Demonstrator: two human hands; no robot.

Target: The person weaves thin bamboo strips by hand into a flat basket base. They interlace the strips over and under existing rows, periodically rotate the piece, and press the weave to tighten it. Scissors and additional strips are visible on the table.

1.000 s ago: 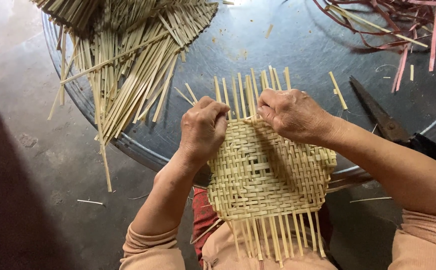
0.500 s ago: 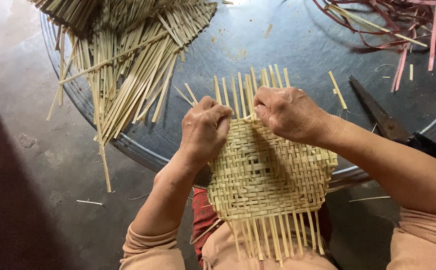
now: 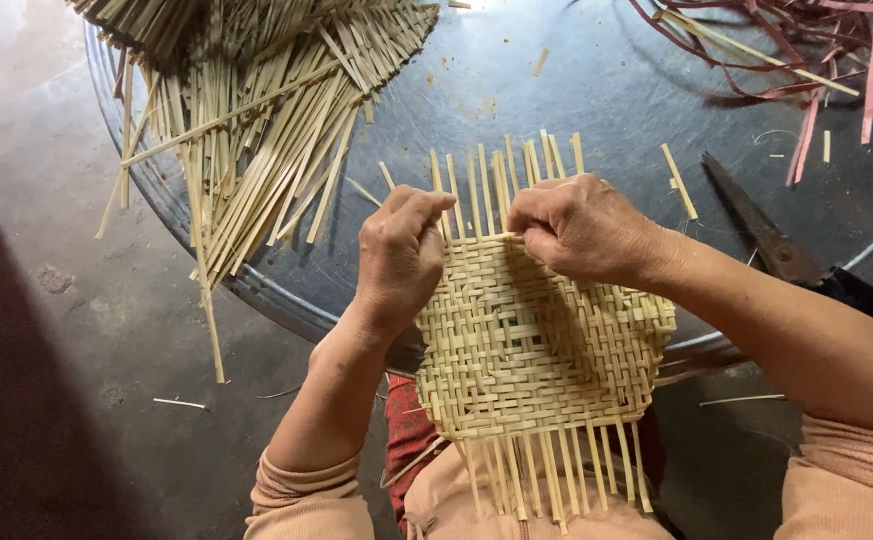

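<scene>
Both hands slightly nearer, left hand and right hand pinching woven mat strips (scissors beside).

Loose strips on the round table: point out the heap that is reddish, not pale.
The tangled reddish strips at the table's far right edge, beyond the scissors; the pale straw-coloured heap lies far left.

1. Woven mat: pale, matt split-bamboo strips, dry and fibrous.
2. Worktop: dark, smooth metal with dull sheen.
3. Scissors at 3 o'clock: dark, matt metal.
4. Floor: rough grey concrete.
</scene>
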